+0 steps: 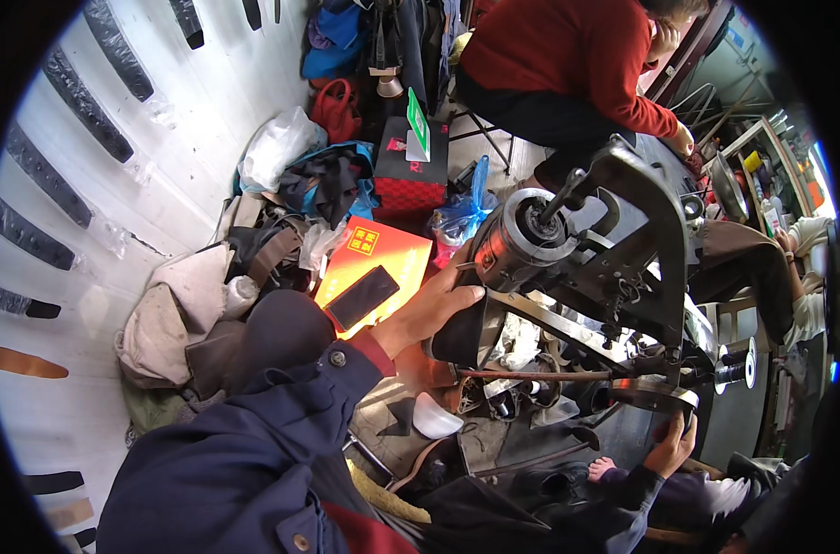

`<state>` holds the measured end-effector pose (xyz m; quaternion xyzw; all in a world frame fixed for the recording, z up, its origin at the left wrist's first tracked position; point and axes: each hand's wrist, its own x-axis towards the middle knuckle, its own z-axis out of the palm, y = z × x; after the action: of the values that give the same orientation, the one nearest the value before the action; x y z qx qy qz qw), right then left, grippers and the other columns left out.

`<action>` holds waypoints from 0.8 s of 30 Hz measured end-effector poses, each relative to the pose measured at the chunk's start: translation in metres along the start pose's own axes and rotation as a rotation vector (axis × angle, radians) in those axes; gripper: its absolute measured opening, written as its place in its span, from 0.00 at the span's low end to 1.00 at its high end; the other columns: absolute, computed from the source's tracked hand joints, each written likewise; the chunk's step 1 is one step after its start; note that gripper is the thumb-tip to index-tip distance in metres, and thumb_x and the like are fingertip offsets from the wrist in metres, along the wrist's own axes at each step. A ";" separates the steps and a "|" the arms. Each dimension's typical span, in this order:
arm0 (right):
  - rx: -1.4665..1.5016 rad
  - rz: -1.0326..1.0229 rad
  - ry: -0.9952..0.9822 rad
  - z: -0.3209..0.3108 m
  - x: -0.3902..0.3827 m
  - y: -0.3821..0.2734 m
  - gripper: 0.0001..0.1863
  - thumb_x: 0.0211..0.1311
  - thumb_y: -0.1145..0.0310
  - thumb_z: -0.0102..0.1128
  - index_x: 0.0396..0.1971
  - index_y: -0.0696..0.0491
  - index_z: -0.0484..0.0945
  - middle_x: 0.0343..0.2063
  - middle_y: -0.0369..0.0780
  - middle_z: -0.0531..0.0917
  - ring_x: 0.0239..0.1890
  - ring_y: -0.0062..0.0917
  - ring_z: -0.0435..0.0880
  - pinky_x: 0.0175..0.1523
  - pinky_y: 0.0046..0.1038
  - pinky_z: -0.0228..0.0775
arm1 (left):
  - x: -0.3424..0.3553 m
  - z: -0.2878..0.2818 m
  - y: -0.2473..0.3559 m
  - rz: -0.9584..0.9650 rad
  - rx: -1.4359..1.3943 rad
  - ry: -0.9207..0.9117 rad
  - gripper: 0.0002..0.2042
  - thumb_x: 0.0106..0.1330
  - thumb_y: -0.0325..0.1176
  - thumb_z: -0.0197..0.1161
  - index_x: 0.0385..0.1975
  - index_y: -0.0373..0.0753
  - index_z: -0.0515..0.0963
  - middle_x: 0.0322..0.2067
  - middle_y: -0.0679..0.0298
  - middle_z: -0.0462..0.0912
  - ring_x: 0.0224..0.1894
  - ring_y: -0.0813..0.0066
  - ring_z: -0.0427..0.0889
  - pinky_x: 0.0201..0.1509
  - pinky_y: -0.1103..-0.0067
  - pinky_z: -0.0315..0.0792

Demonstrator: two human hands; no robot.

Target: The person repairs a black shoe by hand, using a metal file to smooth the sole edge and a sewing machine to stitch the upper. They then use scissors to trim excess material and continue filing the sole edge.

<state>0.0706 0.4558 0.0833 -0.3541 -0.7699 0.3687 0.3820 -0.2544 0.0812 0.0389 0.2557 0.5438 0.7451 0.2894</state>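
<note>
In front of me stands a dark metal sewing machine (655, 198) with a round cylindrical head and a heavy curved arm. My left hand (429, 309) is closed on a dark, curved, leather-like piece (459, 338) beside the head; its far side is hidden. At the lower right, my right hand (671, 446) has its fingers closed around the rim of the machine's handwheel (655, 394). A spool of black thread (736, 369) sits on the machine just right of the wheel.
A black phone (363, 298) lies on an orange-red box (397, 247) left of my left hand. Bags and clothes crowd the white wall. A person in a red sweater (554, 60) sits beyond the machine; another person's hand (787, 242) shows far right. Shoes and scraps litter the floor.
</note>
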 end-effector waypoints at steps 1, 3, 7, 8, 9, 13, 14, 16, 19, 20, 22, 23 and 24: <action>0.039 0.126 0.052 -0.006 0.007 0.017 0.11 0.77 0.61 0.59 0.36 0.52 0.78 0.17 0.30 0.71 0.17 0.14 0.69 0.22 0.21 0.58 | 0.001 0.003 0.000 0.032 -0.012 0.018 0.32 0.76 0.37 0.56 0.77 0.34 0.57 0.71 0.61 0.69 0.71 0.72 0.67 0.77 0.73 0.59; 0.151 0.276 0.031 0.010 -0.002 0.056 0.11 0.75 0.60 0.61 0.38 0.53 0.80 0.18 0.31 0.73 0.16 0.16 0.71 0.20 0.22 0.60 | 0.001 0.004 0.002 0.046 -0.039 0.034 0.32 0.76 0.36 0.56 0.77 0.34 0.58 0.70 0.61 0.69 0.70 0.73 0.67 0.77 0.73 0.59; -0.034 0.454 -0.381 0.060 -0.042 0.056 0.14 0.73 0.58 0.61 0.36 0.55 0.80 0.18 0.36 0.79 0.17 0.20 0.76 0.22 0.25 0.66 | -0.002 0.004 0.004 -0.040 -0.071 0.013 0.33 0.76 0.36 0.56 0.78 0.35 0.56 0.71 0.61 0.69 0.70 0.73 0.67 0.76 0.74 0.59; -0.044 0.410 -0.489 0.065 -0.047 0.040 0.16 0.73 0.56 0.61 0.34 0.55 0.79 0.18 0.37 0.80 0.18 0.21 0.78 0.23 0.26 0.67 | -0.002 0.003 0.004 -0.070 -0.075 0.005 0.33 0.76 0.36 0.56 0.79 0.36 0.56 0.71 0.61 0.69 0.70 0.73 0.67 0.77 0.74 0.59; 0.009 0.295 -0.513 0.067 -0.049 0.024 0.20 0.74 0.52 0.61 0.32 0.56 0.79 0.19 0.38 0.81 0.18 0.21 0.78 0.26 0.26 0.68 | -0.003 0.003 0.004 -0.071 -0.078 0.004 0.34 0.76 0.36 0.56 0.79 0.36 0.55 0.71 0.61 0.68 0.71 0.73 0.66 0.77 0.73 0.58; 0.071 0.080 -0.122 0.018 -0.014 -0.010 0.12 0.76 0.61 0.61 0.38 0.55 0.77 0.19 0.31 0.74 0.19 0.15 0.71 0.25 0.21 0.63 | -0.002 0.000 0.003 -0.046 -0.098 -0.018 0.40 0.74 0.32 0.57 0.83 0.42 0.45 0.74 0.59 0.64 0.76 0.69 0.62 0.80 0.71 0.53; 0.046 0.022 -0.052 0.002 -0.002 -0.003 0.10 0.76 0.63 0.60 0.39 0.54 0.76 0.18 0.30 0.72 0.19 0.14 0.70 0.25 0.21 0.62 | 0.000 -0.001 0.003 -0.024 -0.099 -0.027 0.43 0.73 0.30 0.57 0.85 0.44 0.40 0.75 0.58 0.63 0.77 0.68 0.61 0.81 0.71 0.52; 0.067 0.184 0.077 -0.007 0.009 0.032 0.07 0.76 0.65 0.59 0.39 0.53 0.76 0.19 0.30 0.72 0.19 0.14 0.69 0.25 0.20 0.61 | 0.000 -0.003 0.002 -0.042 -0.120 -0.045 0.43 0.73 0.30 0.57 0.85 0.45 0.41 0.75 0.58 0.63 0.77 0.67 0.61 0.81 0.70 0.52; 0.288 0.517 0.138 0.021 -0.009 0.078 0.11 0.73 0.65 0.62 0.50 0.52 0.75 0.21 0.34 0.77 0.15 0.19 0.71 0.18 0.27 0.62 | 0.001 -0.002 0.001 -0.029 -0.134 -0.045 0.43 0.73 0.30 0.57 0.85 0.45 0.40 0.75 0.58 0.64 0.76 0.67 0.62 0.81 0.70 0.53; -0.021 0.561 -0.077 0.032 -0.019 0.080 0.11 0.72 0.66 0.63 0.47 0.53 0.76 0.19 0.35 0.77 0.14 0.21 0.73 0.18 0.28 0.62 | 0.001 -0.001 0.001 -0.036 -0.129 -0.034 0.43 0.73 0.30 0.58 0.85 0.44 0.40 0.74 0.58 0.64 0.76 0.67 0.62 0.80 0.70 0.53; -0.100 0.438 -0.466 0.052 -0.037 0.059 0.12 0.72 0.61 0.66 0.39 0.55 0.79 0.19 0.34 0.78 0.17 0.20 0.76 0.23 0.26 0.66 | 0.001 0.000 0.001 -0.042 -0.143 -0.033 0.44 0.73 0.31 0.58 0.84 0.44 0.40 0.74 0.57 0.64 0.76 0.67 0.62 0.80 0.70 0.54; -0.071 0.408 -0.483 0.061 -0.043 0.042 0.13 0.72 0.60 0.66 0.39 0.56 0.80 0.19 0.34 0.78 0.18 0.19 0.76 0.25 0.25 0.67 | 0.000 0.001 0.001 -0.052 -0.141 -0.030 0.44 0.73 0.31 0.58 0.84 0.44 0.40 0.74 0.57 0.64 0.76 0.67 0.62 0.80 0.70 0.54; 0.012 0.326 -0.538 0.066 -0.046 0.023 0.14 0.72 0.60 0.66 0.39 0.57 0.80 0.19 0.34 0.79 0.19 0.19 0.77 0.26 0.25 0.68 | -0.001 0.001 0.002 -0.069 -0.138 -0.026 0.44 0.73 0.31 0.58 0.84 0.43 0.41 0.74 0.57 0.64 0.76 0.67 0.62 0.80 0.70 0.53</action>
<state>0.0419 0.4090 0.0205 -0.3604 -0.7742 0.5101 0.1026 -0.2537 0.0808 0.0409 0.2258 0.4958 0.7670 0.3390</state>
